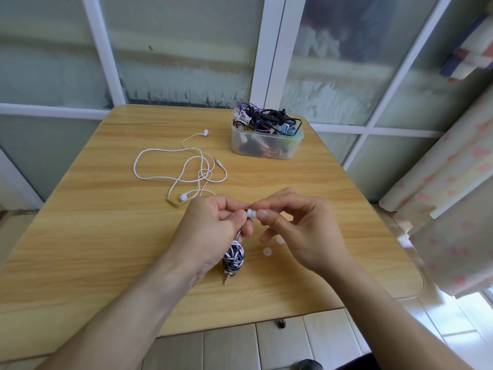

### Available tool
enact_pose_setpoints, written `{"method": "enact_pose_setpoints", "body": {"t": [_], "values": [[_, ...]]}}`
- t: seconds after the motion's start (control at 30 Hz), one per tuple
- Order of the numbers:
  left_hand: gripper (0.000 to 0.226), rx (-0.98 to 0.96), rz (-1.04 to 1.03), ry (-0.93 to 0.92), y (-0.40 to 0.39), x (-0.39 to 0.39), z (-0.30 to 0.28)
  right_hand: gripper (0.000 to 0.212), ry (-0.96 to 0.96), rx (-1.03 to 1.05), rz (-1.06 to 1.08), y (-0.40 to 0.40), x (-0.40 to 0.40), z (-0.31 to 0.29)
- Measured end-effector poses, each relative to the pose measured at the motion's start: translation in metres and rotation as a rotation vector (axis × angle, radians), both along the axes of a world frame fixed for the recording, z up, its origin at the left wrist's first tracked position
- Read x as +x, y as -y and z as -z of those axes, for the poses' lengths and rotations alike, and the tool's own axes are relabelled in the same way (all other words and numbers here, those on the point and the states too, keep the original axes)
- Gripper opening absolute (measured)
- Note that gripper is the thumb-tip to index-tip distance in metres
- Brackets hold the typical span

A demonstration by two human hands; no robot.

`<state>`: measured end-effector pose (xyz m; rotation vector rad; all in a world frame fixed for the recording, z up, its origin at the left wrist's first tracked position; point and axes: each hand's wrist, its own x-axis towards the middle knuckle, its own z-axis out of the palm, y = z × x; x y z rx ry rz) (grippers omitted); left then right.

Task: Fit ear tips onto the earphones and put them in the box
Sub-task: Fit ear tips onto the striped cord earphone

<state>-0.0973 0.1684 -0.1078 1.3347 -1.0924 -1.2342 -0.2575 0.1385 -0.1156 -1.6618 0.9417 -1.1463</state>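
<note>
1. Small white soft silicone ear tip (251, 212) sits pinched between both hands above the wooden table (106, 236).
2. Left hand (213, 231) grips the bundled black-and-white earphone (233, 256); right hand (298, 231) pinches the tip.
3. Light, squashy, likely slippery: best held by its rim.

Head-worn view, down over table (112, 236)

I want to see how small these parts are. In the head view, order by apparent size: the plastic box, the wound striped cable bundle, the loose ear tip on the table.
1. plastic box
2. striped cable bundle, though nearer the camera
3. loose ear tip, beside the bundle
</note>
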Motion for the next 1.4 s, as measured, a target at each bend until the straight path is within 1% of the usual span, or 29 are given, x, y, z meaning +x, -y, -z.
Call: {"method": "enact_pose_setpoints", "body": {"t": [0.07, 0.13, 0.27, 0.3, 0.37, 0.43, 0.53, 0.63, 0.7, 0.77, 0.83, 0.87, 0.9, 0.97, 1.03, 1.1, 1.17, 1.23, 1.33, 1.4], "values": [[0.017, -0.031, -0.016, 0.031, 0.0, -0.001, 0.0, 0.009, 0.002, -0.006, 0.02, -0.001, 0.001, -0.001], [0.017, -0.076, -0.026, 0.083, 0.0, -0.001, 0.0, 0.01, 0.071, 0.044, 0.02, -0.004, 0.004, -0.002], [0.022, -0.198, -0.075, 0.22, 0.0, -0.002, 0.001, 0.02, 0.258, 0.274, 0.034, -0.011, 0.01, -0.006], [0.023, -0.225, -0.091, 0.254, 0.0, -0.002, 0.001, 0.019, 0.282, 0.311, 0.039, -0.012, 0.01, -0.006], [0.022, -0.262, -0.119, 0.298, 0.0, -0.002, 0.002, 0.012, 0.287, 0.33, 0.035, -0.013, 0.01, -0.008], [0.021, -0.272, -0.141, 0.306, 0.0, -0.003, 0.002, 0.011, 0.255, 0.307, 0.014, -0.014, 0.01, -0.01], [0.021, -0.255, -0.146, 0.288, -0.001, -0.003, 0.001, 0.012, 0.163, 0.197, 0.016, -0.014, 0.009, -0.012], [0.019, -0.189, -0.119, 0.23, -0.002, -0.004, 0.0, 0.01, 0.035, 0.023, 0.065, -0.012, 0.007, -0.008], [0.018, -0.119, -0.117, 0.146, -0.003, -0.006, 0.0, 0.011, -0.078, -0.128, 0.089, -0.008, 0.006, -0.005], [0.018, -0.066, -0.123, 0.064, -0.004, -0.007, 0.0, 0.01, -0.199, -0.329, 0.09, -0.004, 0.005, -0.003], [0.017, -0.066, -0.125, 0.072, -0.004, -0.007, 0.0, 0.008, -0.282, -0.47, 0.082, -0.002, 0.004, -0.004], [0.017, -0.085, -0.129, 0.112, -0.004, -0.006, 0.0, 0.007, -0.289, -0.461, 0.086, -0.002, 0.005, -0.006], [0.016, -0.113, -0.134, 0.163, -0.004, -0.006, 0.001, 0.008, -0.268, -0.378, 0.094, -0.003, 0.006, -0.008], [0.017, -0.184, -0.149, 0.26, -0.004, -0.007, 0.002, 0.01, -0.142, -0.094, 0.082, -0.005, 0.008, -0.011], [0.019, -0.271, -0.159, 0.349, -0.005, -0.008, 0.003, 0.012, -0.009, 0.105, 0.063, -0.007, 0.008, -0.012], [0.021, -0.365, -0.167, 0.432, -0.005, -0.009, 0.003, 0.015, 0.078, 0.205, 0.049, -0.009, 0.005, -0.014], [0.026, -0.425, -0.177, 0.499, -0.004, -0.01, 0.005, 0.017, 0.1, 0.238, 0.044, -0.009, 0.004, -0.014], [0.031, -0.433, -0.181, 0.512, -0.003, -0.01, 0.007, 0.018, 0.008, 0.183, 0.048, -0.008, 0.003, -0.015], [0.023, -0.384, -0.165, 0.461, 0.0, -0.011, 0.01, 0.028, -0.257, 0.01, 0.047, -0.005, -0.002, -0.016], [0.02, -0.33, -0.128, 0.432, 0.002, -0.01, 0.011, 0.033, -0.366, -0.066, 0.092, 0.001, -0.009, -0.015]]}}
